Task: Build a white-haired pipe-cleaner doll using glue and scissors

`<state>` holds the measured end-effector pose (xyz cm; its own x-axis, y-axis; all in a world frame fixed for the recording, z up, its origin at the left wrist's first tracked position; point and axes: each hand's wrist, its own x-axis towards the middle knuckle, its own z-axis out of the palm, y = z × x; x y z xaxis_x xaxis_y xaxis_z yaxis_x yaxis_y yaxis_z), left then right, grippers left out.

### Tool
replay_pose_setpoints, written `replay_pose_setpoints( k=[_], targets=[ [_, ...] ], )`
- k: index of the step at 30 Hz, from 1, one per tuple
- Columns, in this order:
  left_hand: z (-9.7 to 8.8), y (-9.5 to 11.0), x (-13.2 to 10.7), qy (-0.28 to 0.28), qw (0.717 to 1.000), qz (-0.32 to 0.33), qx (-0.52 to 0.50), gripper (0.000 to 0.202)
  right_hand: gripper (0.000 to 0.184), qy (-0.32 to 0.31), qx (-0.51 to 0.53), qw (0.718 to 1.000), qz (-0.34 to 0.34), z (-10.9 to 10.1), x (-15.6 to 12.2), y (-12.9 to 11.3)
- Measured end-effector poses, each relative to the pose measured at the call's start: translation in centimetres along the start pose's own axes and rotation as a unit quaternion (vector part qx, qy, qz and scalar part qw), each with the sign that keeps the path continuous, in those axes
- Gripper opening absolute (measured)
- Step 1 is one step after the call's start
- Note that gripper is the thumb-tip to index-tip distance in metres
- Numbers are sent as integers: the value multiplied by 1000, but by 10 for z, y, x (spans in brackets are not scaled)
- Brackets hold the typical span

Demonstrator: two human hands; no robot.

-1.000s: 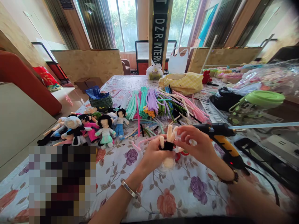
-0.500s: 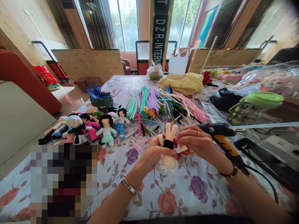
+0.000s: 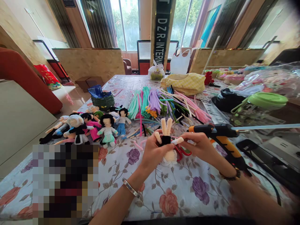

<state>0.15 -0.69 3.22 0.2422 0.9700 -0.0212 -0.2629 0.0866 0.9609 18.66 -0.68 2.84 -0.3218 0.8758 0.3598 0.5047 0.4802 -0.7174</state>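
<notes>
My left hand (image 3: 153,153) is wrapped around a small pipe-cleaner doll (image 3: 167,139), turned head down. Two cream legs point up from its black body, and its pale head with white hair hangs beneath my thumb. White material circles the doll's outstretched arm on the right. At that arm the fingers of my right hand (image 3: 195,145) are pinched together; their tips are partly hidden behind it. Red-handled scissors (image 3: 182,153) lie on the table just behind the doll, between my hands.
Finished dolls (image 3: 107,129) are heaped at left, near stacked dark green dishes (image 3: 102,101). Bundles of coloured pipe cleaners (image 3: 153,101) spread across the middle. A glue gun (image 3: 222,137) rests at right, before a green-lidded jar (image 3: 267,101). A pixelated patch covers the lower left.
The doll has tilted slightly and its right-side arm now shows clearly. My right hand has shifted a little lower beside that arm, uncovering more of the glue gun's tip.
</notes>
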Motion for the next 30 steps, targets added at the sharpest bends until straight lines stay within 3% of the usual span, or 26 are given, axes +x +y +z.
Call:
replay_pose_setpoints(
  k=[3, 7, 15, 19, 25, 28, 30],
  targets=[
    [0, -3, 0, 4, 1000, 17, 9, 28, 29, -32, 97, 991, 83, 2, 1, -2],
    [1, -3, 0, 13, 1000, 23, 3, 28, 32, -44, 188, 972, 135, 6, 3, 0],
    [0, -3, 3, 35, 998, 1, -46, 28, 32, -41, 290, 944, 153, 14, 4, -3],
    [0, -3, 4, 48, 995, -18, -87, 34, 28, -45, 319, 938, 125, 16, 2, -3],
    [0, -2, 6, 82, 990, -36, -108, 37, 31, -31, 243, 969, 31, 21, -1, 0],
    [0, -2, 6, 88, 990, -38, -105, 36, 27, 4, 102, 994, -25, 20, -2, 5],
    [-1, -3, 6, 87, 991, -38, -99, 35, 19, 45, -30, 994, -93, 19, -4, 9]
  ],
)
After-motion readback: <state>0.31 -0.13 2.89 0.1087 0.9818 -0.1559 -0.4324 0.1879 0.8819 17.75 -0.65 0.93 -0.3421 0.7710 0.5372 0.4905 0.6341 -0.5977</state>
